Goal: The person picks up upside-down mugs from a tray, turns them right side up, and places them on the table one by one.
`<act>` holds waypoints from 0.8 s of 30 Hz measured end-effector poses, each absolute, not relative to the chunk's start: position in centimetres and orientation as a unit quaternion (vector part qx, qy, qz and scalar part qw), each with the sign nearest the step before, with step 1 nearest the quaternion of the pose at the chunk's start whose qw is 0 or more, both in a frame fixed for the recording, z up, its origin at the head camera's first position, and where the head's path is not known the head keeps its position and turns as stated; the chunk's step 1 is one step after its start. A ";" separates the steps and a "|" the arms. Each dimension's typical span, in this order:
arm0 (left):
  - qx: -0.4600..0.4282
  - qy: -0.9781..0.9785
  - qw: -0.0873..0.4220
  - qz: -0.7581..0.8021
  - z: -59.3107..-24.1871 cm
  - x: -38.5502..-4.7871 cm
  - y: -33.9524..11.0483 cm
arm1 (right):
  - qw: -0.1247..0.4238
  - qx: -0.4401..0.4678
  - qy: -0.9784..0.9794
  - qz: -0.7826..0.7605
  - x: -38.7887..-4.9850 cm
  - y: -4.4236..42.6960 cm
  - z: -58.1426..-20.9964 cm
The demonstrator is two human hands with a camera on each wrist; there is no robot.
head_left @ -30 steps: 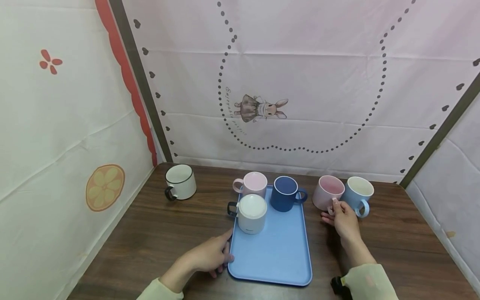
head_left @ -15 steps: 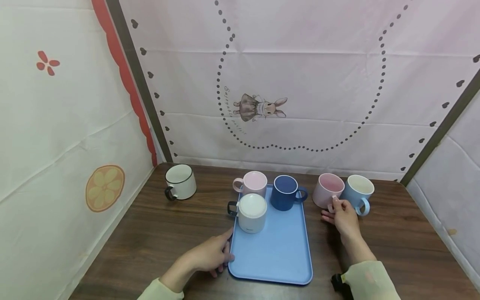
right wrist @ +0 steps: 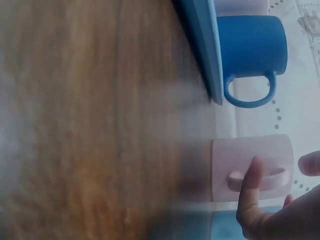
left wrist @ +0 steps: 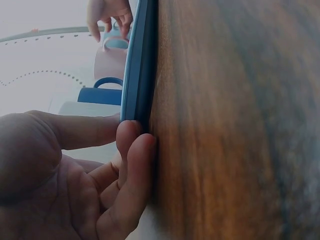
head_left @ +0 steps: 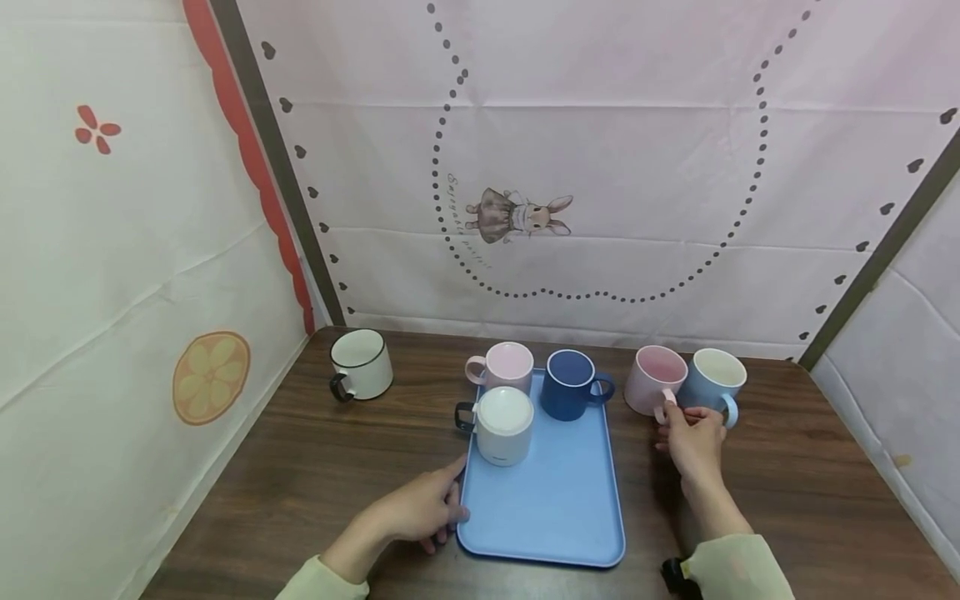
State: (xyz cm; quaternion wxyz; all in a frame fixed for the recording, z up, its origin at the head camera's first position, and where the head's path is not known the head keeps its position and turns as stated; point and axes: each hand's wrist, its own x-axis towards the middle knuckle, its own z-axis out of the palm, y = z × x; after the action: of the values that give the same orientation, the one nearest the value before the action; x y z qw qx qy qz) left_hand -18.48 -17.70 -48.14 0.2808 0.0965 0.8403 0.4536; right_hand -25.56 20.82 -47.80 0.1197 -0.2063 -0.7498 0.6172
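Note:
My left hand [head_left: 420, 507] grips the near left edge of a blue tray [head_left: 551, 508], thumb on the rim and fingers curled against its outer side. My right hand [head_left: 696, 446] is at the handle of a pink mug [head_left: 649, 392], right of the tray. In the right wrist view, one finger [right wrist: 251, 182] lies across that handle while the thumb is apart from it. Beside the pink mug stands a light blue mug [head_left: 703, 385], partly behind the hand. A white mug [head_left: 501, 442] with a dark handle and a navy mug [head_left: 562, 400] stand on the tray.
A pale pink mug [head_left: 513, 367] stands at the tray's far left corner, partly behind the white one. Far left on the wooden table [head_left: 337, 467] is a white enamel-look mug [head_left: 369, 379] with a black rim. Printed cloth [head_left: 637, 183] hangs behind the table.
My right hand's fingers have loosened from the pink mug's handle and shifted slightly right toward the light blue mug. The left hand, tray and mugs have stayed put.

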 end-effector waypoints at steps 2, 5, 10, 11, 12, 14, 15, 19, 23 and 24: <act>0.094 0.841 0.283 0.452 -48.1 -18.6 -17.7 | 0.122 -0.204 -0.756 0.610 -25.2 20.7 -47.6; 0.091 0.842 0.286 0.448 -48.1 -18.7 -17.7 | 0.110 -0.190 -0.762 0.609 -24.7 20.4 -47.3; 0.099 0.840 0.282 0.454 -48.1 -18.6 -17.8 | 0.054 -0.179 -0.772 0.608 -23.9 19.5 -46.8; 0.101 0.839 0.280 0.456 -48.1 -18.6 -17.8 | 0.042 -0.179 -0.774 0.606 -23.8 19.3 -46.7; 0.103 0.837 0.279 0.459 -48.1 -18.5 -17.9 | 0.034 -0.179 -0.776 0.604 -23.7 19.0 -46.7; 0.104 0.836 0.277 0.462 -48.1 -18.5 -17.9 | 0.020 -0.176 -0.778 0.603 -23.4 18.4 -46.6; 0.105 0.836 0.276 0.462 -48.0 -18.5 -18.0 | 0.019 -0.170 -0.778 0.604 -23.3 18.2 -46.5; 0.107 0.842 0.267 0.456 -48.0 -18.7 -18.2 | 0.016 -0.152 -0.776 0.612 -22.8 16.8 -46.2; 0.095 0.852 0.252 0.448 -47.6 -19.0 -18.6 | 0.001 -0.135 -0.777 0.615 -22.4 15.7 -45.9; 0.089 0.856 0.246 0.446 -47.4 -19.0 -18.6 | -0.002 -0.131 -0.776 0.616 -22.3 15.5 -45.8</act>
State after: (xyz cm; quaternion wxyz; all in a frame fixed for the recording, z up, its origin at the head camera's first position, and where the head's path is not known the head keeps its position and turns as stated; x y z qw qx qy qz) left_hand -19.05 -18.64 -47.43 0.2462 0.0895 0.8557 0.4463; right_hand -22.26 15.49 -45.83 -0.0015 -0.1312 -0.7764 0.6165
